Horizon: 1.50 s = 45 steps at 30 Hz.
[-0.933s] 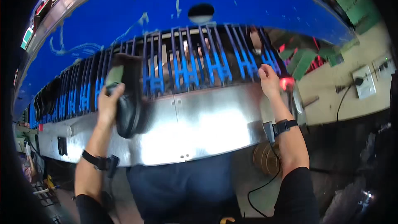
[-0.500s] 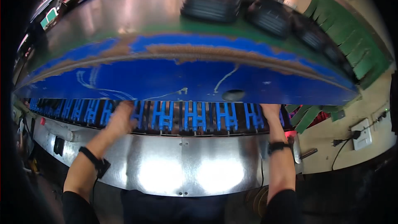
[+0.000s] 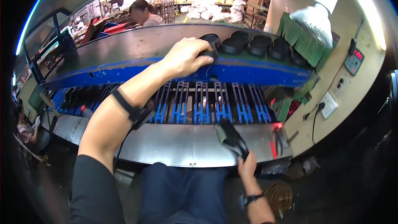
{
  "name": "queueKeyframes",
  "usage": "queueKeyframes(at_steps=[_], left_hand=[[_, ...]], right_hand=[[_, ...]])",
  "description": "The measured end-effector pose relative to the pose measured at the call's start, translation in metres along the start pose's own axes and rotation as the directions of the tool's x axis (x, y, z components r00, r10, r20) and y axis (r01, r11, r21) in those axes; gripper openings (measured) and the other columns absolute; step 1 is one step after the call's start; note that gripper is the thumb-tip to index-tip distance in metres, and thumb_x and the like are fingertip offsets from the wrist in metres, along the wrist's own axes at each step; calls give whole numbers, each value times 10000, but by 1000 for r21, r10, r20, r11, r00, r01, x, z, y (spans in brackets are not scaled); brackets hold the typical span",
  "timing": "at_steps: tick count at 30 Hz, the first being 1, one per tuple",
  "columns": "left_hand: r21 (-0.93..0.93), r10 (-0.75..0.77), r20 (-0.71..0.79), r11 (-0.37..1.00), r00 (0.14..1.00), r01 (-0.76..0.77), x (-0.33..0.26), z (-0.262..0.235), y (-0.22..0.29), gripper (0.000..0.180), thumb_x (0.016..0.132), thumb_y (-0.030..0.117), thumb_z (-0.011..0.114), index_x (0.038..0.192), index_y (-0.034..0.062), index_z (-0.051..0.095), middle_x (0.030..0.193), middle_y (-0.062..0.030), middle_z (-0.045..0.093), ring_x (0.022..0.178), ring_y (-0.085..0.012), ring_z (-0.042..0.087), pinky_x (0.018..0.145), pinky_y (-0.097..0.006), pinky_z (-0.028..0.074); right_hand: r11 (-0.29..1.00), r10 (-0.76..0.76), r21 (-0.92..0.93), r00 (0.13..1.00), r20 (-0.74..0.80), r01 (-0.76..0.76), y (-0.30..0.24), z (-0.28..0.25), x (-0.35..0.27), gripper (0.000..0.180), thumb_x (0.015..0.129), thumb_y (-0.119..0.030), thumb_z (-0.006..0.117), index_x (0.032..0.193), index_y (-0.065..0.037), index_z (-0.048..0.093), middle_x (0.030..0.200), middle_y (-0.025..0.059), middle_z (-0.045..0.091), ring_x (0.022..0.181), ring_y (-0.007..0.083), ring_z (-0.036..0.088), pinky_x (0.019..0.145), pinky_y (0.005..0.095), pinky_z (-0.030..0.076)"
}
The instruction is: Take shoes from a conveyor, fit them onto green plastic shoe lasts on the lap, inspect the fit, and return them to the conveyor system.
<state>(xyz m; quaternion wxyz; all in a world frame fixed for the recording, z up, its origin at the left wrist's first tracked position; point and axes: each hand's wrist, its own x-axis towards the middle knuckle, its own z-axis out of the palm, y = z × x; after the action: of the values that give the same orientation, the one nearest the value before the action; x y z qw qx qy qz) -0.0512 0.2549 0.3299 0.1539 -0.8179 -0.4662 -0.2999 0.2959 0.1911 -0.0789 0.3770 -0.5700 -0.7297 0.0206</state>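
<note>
My left hand (image 3: 187,57) reaches up over the blue-edged shelf, its fingers closed round a black shoe sole (image 3: 211,43) at the left end of a row of soles. Low on the right, my right hand (image 3: 247,167) grips one end of a black shoe (image 3: 234,141) with a grey-green patch. That shoe hangs tilted over the metal ledge (image 3: 174,145), its far end close to the blue rack bars (image 3: 202,110). More black soles (image 3: 260,45) lie side by side on the shelf (image 3: 137,43).
Pliers (image 3: 278,137) and a red stick-like tool (image 3: 273,150) lie at the ledge's right end. A lamp (image 3: 317,18) hangs above right, near a green slit curtain (image 3: 302,41). Another person (image 3: 145,14) is beyond the shelf. A wall socket (image 3: 329,105) is at right.
My left hand has risen from the blue bars to a sole on the shelf. My right hand has drawn back toward me and now holds a shoe. The view has shifted, showing more of the room.
</note>
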Motion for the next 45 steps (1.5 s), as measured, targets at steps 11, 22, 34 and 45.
queueKeyframes(at_steps=[11, 22, 34, 45], left_hand=[[-269, -125, 536, 912, 835, 309, -430, 53, 243, 252, 790, 223, 743, 700, 65, 569, 671, -94, 603, 594, -273, 635, 550, -378, 506], [-499, -861, 343, 173, 376, 849, -478, 92, 40, 575, 914, 221, 712, 1396, -14, 506, 1374, -164, 555, 1238, -242, 533, 1051, -338, 410], [-673, -287, 606, -682, 742, 286, -385, 20, 109, 781, 989, 553, 440, 1474, -49, 332, 1416, -320, 470, 1339, -463, 450, 1090, -598, 396], [-850, -476, 522, -225, 708, 476, -384, -12, 137, 998, 924, 781, 271, 1286, -112, 531, 1161, -284, 634, 1107, -423, 629, 988, -499, 507]], right_hand=[[801, -314, 530, 949, -25, 278, -172, -172, 87, 329, 771, -169, 794, 1042, -11, 694, 977, 125, 678, 937, 263, 631, 845, 355, 504], [-160, -223, 722, 737, 638, -673, -201, -111, -65, 378, 971, -181, 600, 1280, 32, 555, 1120, 81, 651, 1024, 136, 608, 925, 298, 487], [-375, -312, 210, 337, 888, -903, -157, -103, -140, 596, 1068, -466, 335, 1396, 11, 479, 1381, 136, 560, 1246, 226, 555, 1094, 384, 424], [-468, -408, 223, 433, 804, -855, -143, -108, -144, 612, 1042, -457, 412, 1430, 16, 431, 1406, 165, 541, 1254, 274, 563, 1094, 415, 431]])
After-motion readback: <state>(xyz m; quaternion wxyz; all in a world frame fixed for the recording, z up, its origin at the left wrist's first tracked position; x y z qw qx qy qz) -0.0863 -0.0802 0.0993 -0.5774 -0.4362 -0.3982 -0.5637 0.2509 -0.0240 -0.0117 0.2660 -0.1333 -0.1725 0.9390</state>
